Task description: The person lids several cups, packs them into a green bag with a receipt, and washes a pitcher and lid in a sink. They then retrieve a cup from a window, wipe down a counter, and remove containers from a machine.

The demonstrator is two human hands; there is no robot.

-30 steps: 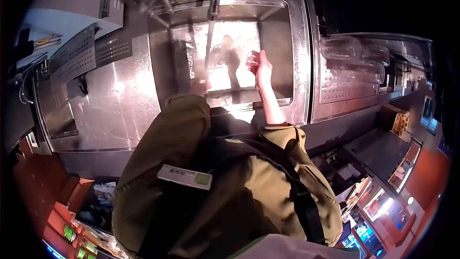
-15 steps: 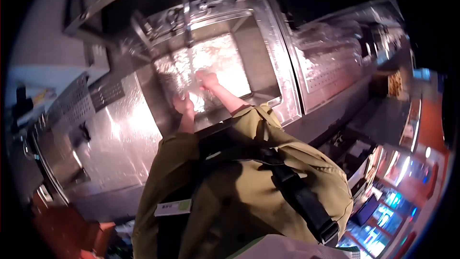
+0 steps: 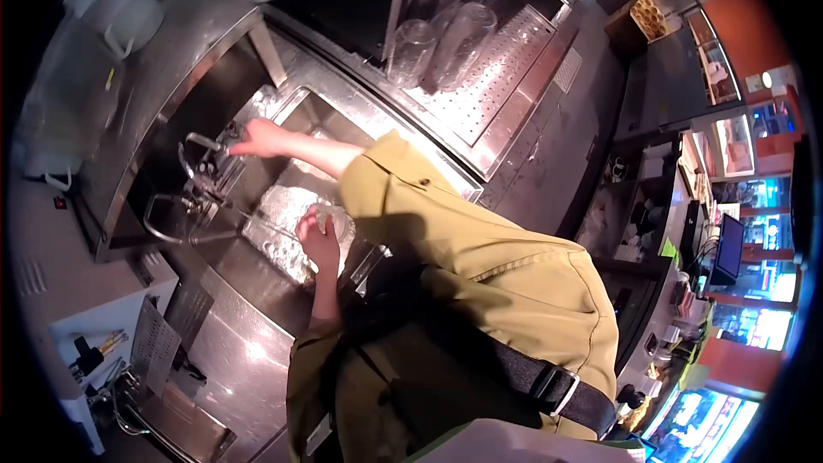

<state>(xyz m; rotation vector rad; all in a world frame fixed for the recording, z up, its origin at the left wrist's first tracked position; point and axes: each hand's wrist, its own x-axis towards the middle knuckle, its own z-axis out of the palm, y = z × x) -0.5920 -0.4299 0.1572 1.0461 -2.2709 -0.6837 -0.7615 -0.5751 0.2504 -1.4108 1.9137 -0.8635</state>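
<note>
A metal sink [image 3: 339, 120] lies in front of me, its basin bright and wet. My right hand [image 3: 260, 139] reaches over the far rim and is closed at the faucet fittings [image 3: 206, 173]; exactly which part it grips is hard to tell. Inside the basin, under the spout, my left hand [image 3: 318, 238] is curled around a small pale, wet thing that I cannot make out. A thin stream of water runs from the faucet toward that hand.
Clear glass jars [image 3: 463, 45] stand on a perforated drainboard [image 3: 506, 77] at the upper right. A steel counter [image 3: 236, 351] extends at lower left, beside a perforated metal panel [image 3: 156, 343]. A steel shelf [image 3: 171, 60] overhangs the faucet.
The view has turned. My right hand has left the basin and moved up to the faucet. My left hand stays in the basin, now curled around something.
</note>
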